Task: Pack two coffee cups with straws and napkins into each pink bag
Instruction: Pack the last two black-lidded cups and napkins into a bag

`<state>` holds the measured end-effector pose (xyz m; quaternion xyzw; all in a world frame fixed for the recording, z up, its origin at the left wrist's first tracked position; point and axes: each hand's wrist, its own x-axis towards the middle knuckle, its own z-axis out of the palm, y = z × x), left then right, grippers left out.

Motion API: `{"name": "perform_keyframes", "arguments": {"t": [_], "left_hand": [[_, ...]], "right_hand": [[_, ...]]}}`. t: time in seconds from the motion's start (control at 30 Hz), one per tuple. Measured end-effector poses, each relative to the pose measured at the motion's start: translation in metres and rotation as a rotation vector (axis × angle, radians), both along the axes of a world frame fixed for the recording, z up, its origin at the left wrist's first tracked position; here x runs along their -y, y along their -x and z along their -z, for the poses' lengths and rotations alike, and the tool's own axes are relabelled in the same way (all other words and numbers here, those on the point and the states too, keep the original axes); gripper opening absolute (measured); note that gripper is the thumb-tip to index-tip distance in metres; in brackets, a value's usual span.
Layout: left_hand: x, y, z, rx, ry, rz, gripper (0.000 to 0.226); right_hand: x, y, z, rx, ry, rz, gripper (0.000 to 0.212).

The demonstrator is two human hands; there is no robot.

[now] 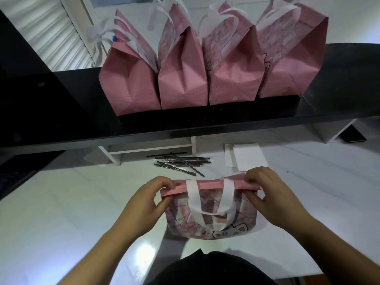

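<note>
The left hand point(144, 200) pinches the left end of the folded pink rim of a flat, patterned pink fabric bag with white loop handles point(211, 219), thumb below and fingers curled over the top. The right hand point(269, 192) grasps the right end of the same rim in the same way. Each hand's grip is closed on the bag, and between them the rim runs taut from left to right across the view, so the bag's long axis lies crosswise to the person. The bag itself lies just in front of the body on the white tabletop point(72, 202), its mouth on the far side, apparently not yet opened.

Just beyond the rim, a loose heap of thin black wrapped straws point(183, 162) lies on the tabletop, a little nearer the left hand. A small stack of white paper napkins point(246, 158) sits beside them, nearer the right hand. No coffee cups can be seen.

On the black shelf point(226, 118) above stand four upright pink bags point(205, 64) in a row, touching side to side. The next step is probably pulling the rim apart to open the mouth away from the body.
</note>
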<state>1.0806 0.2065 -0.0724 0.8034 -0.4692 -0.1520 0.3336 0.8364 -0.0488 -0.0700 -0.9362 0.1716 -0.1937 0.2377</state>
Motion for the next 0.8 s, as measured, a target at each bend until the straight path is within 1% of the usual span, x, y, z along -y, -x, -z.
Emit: {"name": "perform_keyframes", "arguments": {"t": [0.07, 0.1, 0.13, 0.17, 0.23, 0.3, 0.33, 0.47, 0.53, 0.67, 0.73, 0.8], "left_hand": [[0.001, 0.0, 0.003, 0.082, 0.004, 0.065, 0.05], [0.001, 0.0, 0.004, 0.108, 0.003, 0.096, 0.053], [0.0, -0.001, 0.004, 0.131, 0.002, 0.116, 0.05], [0.0, -0.002, 0.004, 0.154, 0.003, 0.129, 0.043], [-0.001, -0.004, 0.003, 0.203, 0.009, 0.155, 0.023], [0.0, -0.005, 0.001, 0.244, 0.008, 0.16, 0.013], [0.001, -0.005, 0.001, 0.258, 0.007, 0.156, 0.015], [0.006, -0.001, 0.002, 0.3, -0.045, 0.18, 0.046], [0.009, 0.001, -0.003, 0.294, -0.076, 0.2, 0.05], [0.018, 0.001, -0.014, 0.339, -0.114, 0.261, 0.043], [0.025, 0.006, -0.018, 0.375, -0.125, 0.286, 0.033], [0.033, 0.013, -0.022, 0.373, -0.126, 0.274, 0.023]], "right_hand": [[0.001, 0.0, 0.004, 0.004, 0.151, -0.063, 0.019], [0.002, 0.001, 0.006, 0.007, 0.207, -0.085, 0.01], [0.003, 0.003, 0.008, 0.0, 0.239, -0.094, 0.008], [0.004, 0.004, 0.009, -0.016, 0.262, -0.099, 0.015], [0.006, 0.009, 0.011, -0.043, 0.301, -0.097, 0.018], [0.006, 0.011, 0.01, -0.047, 0.294, -0.094, 0.015], [0.005, 0.011, 0.009, -0.04, 0.278, -0.091, 0.014], [-0.003, 0.005, 0.001, -0.02, 0.2, -0.065, 0.014], [-0.005, 0.002, -0.002, -0.05, 0.208, -0.065, 0.017], [-0.007, -0.005, -0.007, -0.112, 0.225, -0.026, 0.022], [-0.011, -0.008, -0.008, -0.14, 0.24, -0.031, 0.021], [-0.015, -0.013, -0.01, -0.176, 0.253, -0.059, 0.019]]}}
